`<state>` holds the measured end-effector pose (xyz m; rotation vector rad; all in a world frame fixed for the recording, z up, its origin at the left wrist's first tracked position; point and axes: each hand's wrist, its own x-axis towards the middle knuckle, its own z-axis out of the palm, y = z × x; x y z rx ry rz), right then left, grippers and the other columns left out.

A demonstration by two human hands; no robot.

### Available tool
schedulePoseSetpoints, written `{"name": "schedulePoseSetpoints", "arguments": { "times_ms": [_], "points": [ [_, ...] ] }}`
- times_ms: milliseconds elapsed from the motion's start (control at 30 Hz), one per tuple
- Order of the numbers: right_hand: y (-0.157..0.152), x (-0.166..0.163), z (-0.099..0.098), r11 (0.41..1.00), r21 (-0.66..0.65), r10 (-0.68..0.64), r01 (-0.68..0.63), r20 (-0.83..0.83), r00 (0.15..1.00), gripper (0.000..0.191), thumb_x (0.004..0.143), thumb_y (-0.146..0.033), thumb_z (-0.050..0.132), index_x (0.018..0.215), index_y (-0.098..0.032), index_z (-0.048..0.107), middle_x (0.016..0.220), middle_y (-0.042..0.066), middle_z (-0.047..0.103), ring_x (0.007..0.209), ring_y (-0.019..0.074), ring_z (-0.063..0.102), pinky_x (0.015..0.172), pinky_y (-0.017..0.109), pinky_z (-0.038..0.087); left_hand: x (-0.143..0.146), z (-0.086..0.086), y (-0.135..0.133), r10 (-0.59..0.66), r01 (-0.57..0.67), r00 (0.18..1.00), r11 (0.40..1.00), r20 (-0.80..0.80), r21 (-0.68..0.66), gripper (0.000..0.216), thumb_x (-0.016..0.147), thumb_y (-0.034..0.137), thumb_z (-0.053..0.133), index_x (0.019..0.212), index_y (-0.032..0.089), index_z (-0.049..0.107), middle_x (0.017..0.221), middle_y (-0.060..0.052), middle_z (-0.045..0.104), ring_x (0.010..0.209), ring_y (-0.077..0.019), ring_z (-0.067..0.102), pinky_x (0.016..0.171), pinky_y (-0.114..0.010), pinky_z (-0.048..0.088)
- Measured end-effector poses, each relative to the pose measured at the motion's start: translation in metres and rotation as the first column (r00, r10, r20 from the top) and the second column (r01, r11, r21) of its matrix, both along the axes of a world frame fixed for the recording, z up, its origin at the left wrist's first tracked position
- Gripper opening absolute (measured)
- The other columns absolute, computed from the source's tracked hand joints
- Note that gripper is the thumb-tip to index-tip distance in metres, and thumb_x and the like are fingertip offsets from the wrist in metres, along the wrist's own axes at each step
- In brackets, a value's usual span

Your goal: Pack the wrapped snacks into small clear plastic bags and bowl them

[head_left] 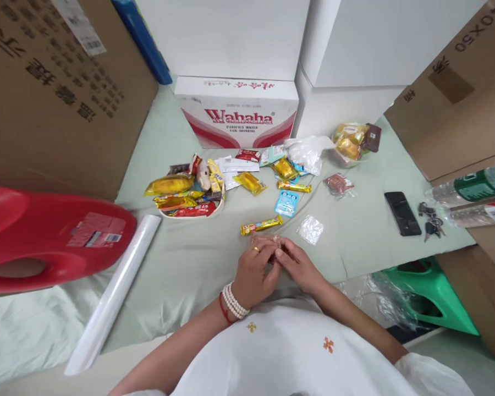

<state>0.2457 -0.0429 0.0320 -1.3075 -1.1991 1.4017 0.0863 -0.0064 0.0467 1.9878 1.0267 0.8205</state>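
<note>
My left hand (253,272) and my right hand (297,265) meet over the pale green cloth (198,258) just in front of me. Their fingers are pinched together on a small clear packet (272,242) with something reddish in it. A ring and a bead bracelet are on my left hand. A long yellow snack bar (261,225) lies just beyond my fingertips. To its right lies an empty clear plastic bag (310,229). A small blue sachet (286,203) rests farther back.
A pile of wrapped snacks (187,192) lies at centre left, more snacks (286,170) and a filled bag (352,142) behind. A Wahaha carton (237,113), big cardboard boxes, a red plastic stool (45,236), a white roll (115,291), a phone (402,213), keys (431,221) and bottles (474,187) ring the area.
</note>
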Motion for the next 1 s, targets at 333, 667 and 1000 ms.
{"name": "schedulePoseSetpoints", "arguments": {
  "times_ms": [333,667,1000],
  "points": [
    [-0.003,0.025,-0.014,0.999,-0.040,0.034,-0.031,0.054,0.998,0.025,0.100,-0.042,0.053,0.101,-0.021,0.067,0.101,0.005,0.071,0.097,0.0200,0.065,0.089,0.034,0.053,-0.014,-0.013,0.011,0.222,-0.212,0.974,0.962,0.038,-0.173,0.035,0.086,0.040,0.071,0.115,0.023,0.070,0.126,-0.015,0.069,0.122,-0.0307,0.063,0.099,-0.048,0.054],
    [0.085,0.140,0.037,0.958,0.287,-0.201,-0.011,0.697,0.688,0.030,0.104,-0.036,0.046,0.103,-0.021,0.072,0.104,0.008,0.073,0.095,0.0214,0.066,0.085,0.032,0.050,-0.006,-0.001,0.011,0.125,-0.008,0.986,0.704,0.113,-0.710,0.033,0.086,0.048,0.071,0.105,0.021,0.072,0.106,-0.009,0.081,0.097,-0.0267,0.077,0.089,-0.041,0.062],
    [0.181,0.274,-0.004,0.908,0.358,-0.374,0.218,0.927,0.033,0.030,0.100,-0.021,0.041,0.106,-0.021,0.070,0.118,0.012,0.067,0.108,0.0288,0.056,0.082,0.036,0.046,-0.019,0.003,-0.001,0.213,-0.101,0.976,0.618,0.042,-0.779,0.050,0.076,0.059,0.077,0.106,0.019,0.073,0.113,-0.012,0.080,0.103,-0.0301,0.076,0.092,-0.040,0.061]
  ]
}}
